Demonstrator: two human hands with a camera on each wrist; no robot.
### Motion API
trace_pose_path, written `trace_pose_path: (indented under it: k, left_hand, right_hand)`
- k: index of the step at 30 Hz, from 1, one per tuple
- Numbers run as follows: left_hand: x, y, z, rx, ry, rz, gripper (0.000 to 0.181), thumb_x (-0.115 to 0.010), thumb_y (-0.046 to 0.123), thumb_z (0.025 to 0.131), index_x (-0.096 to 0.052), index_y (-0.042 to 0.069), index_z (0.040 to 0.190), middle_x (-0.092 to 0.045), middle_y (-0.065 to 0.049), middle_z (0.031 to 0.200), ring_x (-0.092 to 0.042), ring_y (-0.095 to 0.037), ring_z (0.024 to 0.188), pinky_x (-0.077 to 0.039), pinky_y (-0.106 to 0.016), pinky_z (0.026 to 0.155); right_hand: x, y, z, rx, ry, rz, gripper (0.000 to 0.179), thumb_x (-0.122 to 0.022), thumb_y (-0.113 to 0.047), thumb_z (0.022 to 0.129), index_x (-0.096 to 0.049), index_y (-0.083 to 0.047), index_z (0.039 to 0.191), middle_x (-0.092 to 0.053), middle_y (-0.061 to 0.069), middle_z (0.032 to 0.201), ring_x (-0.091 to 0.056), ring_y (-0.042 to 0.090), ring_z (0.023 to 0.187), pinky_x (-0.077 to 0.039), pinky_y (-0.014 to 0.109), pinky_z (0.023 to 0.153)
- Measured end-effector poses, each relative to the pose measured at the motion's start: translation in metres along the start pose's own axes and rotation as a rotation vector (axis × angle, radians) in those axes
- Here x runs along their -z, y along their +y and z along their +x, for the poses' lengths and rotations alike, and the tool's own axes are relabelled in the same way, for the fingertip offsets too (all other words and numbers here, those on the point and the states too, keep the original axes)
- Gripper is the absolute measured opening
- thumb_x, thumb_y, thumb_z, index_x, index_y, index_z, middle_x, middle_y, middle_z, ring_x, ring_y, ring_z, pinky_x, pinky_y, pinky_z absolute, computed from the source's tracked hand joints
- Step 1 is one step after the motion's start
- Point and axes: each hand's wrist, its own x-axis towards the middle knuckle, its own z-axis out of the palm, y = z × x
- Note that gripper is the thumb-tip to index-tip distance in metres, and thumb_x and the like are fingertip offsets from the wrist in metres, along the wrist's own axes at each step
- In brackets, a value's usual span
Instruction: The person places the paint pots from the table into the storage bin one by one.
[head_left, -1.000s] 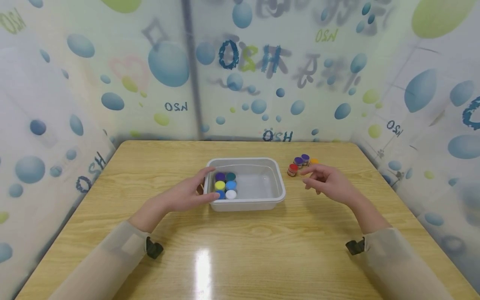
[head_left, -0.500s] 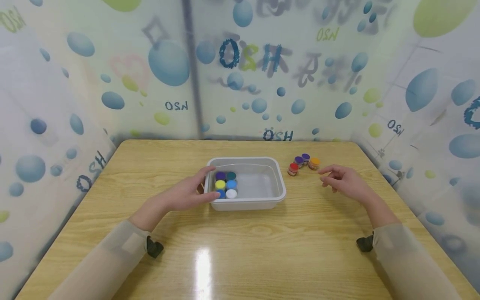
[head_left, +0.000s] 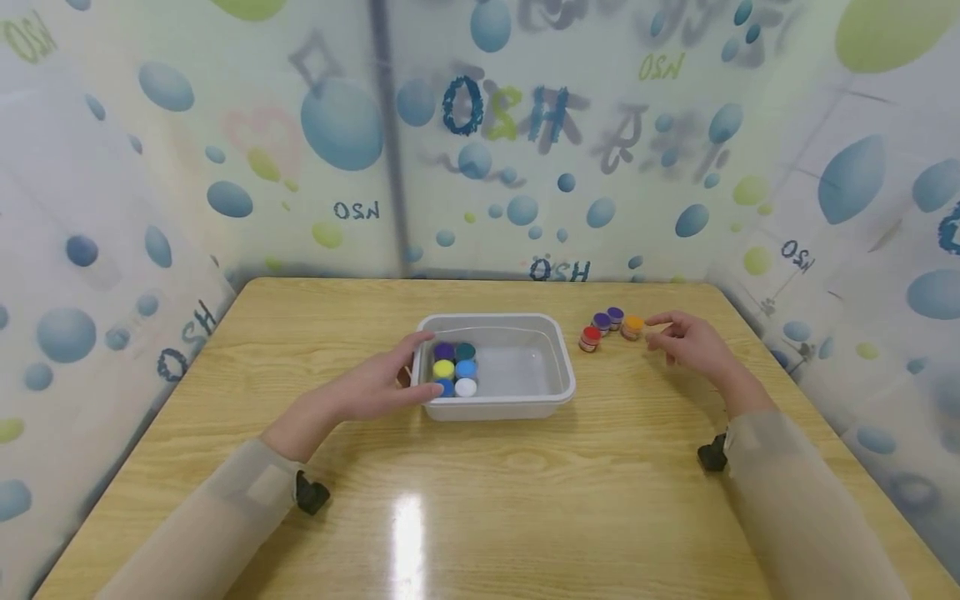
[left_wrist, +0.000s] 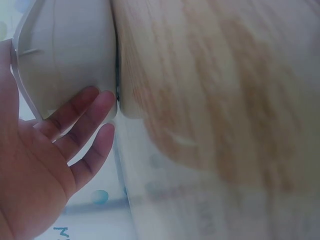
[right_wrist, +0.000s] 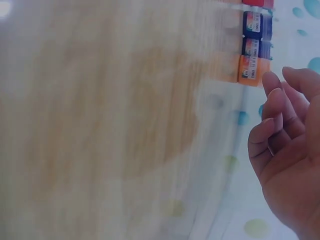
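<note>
My left hand [head_left: 378, 385] holds the left end of a white plastic tub [head_left: 517, 410], its thumb over the front rim and its other fingers along the outer wall. The left wrist view shows those fingers [left_wrist: 82, 117] against the tub's wall [left_wrist: 75, 50]. Inside at the left stand several small paint jars, including a yellow-lidded one [head_left: 444, 369] and a white-lidded one [head_left: 466, 387]. My right hand [head_left: 693, 346] is just right of an orange-lidded paint jar [head_left: 632, 328], fingers loosely bent with nothing between them. In the right wrist view its fingertips are close to that orange jar [right_wrist: 248, 69].
Left of the orange jar stand a red-lidded jar [head_left: 590, 339] and two purple-lidded jars, one in front [head_left: 602, 324] of the other. The wooden table [head_left: 525, 500] meets a patterned wall covering [head_left: 300, 233] at the back and sides.
My right hand has moved right, from in front of the orange jar to its right side, then slightly forward toward it. The left hand stays on the tub.
</note>
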Motion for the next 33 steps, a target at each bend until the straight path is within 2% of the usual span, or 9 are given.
trace_pose_path:
  k: [9,14,18,24,27,33]
  left_hand:
    - [-0.001,0.001,0.000,-0.005,0.005,0.004,0.099,-0.068,0.067,0.102,-0.017,0.024,0.176,-0.065,-0.010,0.134,-0.063,-0.023,0.114,-0.056,-0.040,0.096]
    - [0.000,0.001,0.000,-0.002,0.002,0.005,0.099,-0.068,0.066,0.102,-0.016,0.023,0.176,-0.064,-0.011,0.136,-0.063,-0.024,0.114,-0.056,-0.040,0.096]
    - [0.001,0.001,-0.001,0.002,-0.004,0.002,0.098,-0.068,0.064,0.103,-0.016,0.022,0.176,-0.064,-0.012,0.138,-0.062,-0.024,0.116,-0.056,-0.040,0.097]
    - [0.001,0.001,0.000,-0.003,-0.002,0.003,0.098,-0.068,0.065,0.103,-0.017,0.022,0.176,-0.064,-0.012,0.137,-0.063,-0.024,0.115,-0.056,-0.040,0.097]
    - [0.000,0.000,0.000,-0.004,-0.003,-0.004,0.099,-0.068,0.065,0.103,-0.016,0.023,0.176,-0.064,-0.012,0.138,-0.063,-0.024,0.116,-0.057,-0.040,0.097]
    - [0.001,0.000,-0.001,-0.012,-0.009,-0.013,0.097,-0.067,0.063,0.104,-0.016,0.022,0.176,-0.064,-0.013,0.139,-0.063,-0.024,0.116,-0.056,-0.040,0.097]
  right_hand:
    - [-0.005,0.002,0.018,-0.054,-0.001,-0.017,0.061,-0.067,-0.038,0.111,-0.052,-0.002,0.157,-0.075,0.019,0.115,-0.062,0.021,0.078,-0.050,0.031,0.070]
    - [-0.008,0.001,0.025,-0.084,-0.014,-0.012,0.071,-0.070,-0.047,0.108,-0.049,-0.002,0.159,-0.070,0.016,0.112,-0.062,0.021,0.077,-0.050,0.031,0.075]
    - [-0.010,0.001,0.030,-0.093,-0.024,-0.031,0.072,-0.070,-0.047,0.108,-0.049,0.000,0.158,-0.069,0.017,0.116,-0.063,0.020,0.078,-0.051,0.031,0.079]
    - [-0.009,-0.002,0.028,-0.111,-0.010,-0.063,0.068,-0.071,-0.047,0.107,-0.053,0.001,0.152,-0.067,0.012,0.103,-0.063,0.022,0.078,-0.049,0.031,0.076]
    - [-0.010,-0.002,0.025,-0.112,-0.007,-0.058,0.068,-0.073,-0.050,0.106,-0.055,-0.001,0.151,-0.066,0.010,0.102,-0.063,0.023,0.079,-0.050,0.031,0.074]
    - [-0.008,-0.003,0.016,-0.048,0.000,-0.072,0.068,-0.073,-0.050,0.105,-0.057,-0.003,0.151,-0.073,0.014,0.105,-0.064,0.024,0.076,-0.050,0.032,0.068]
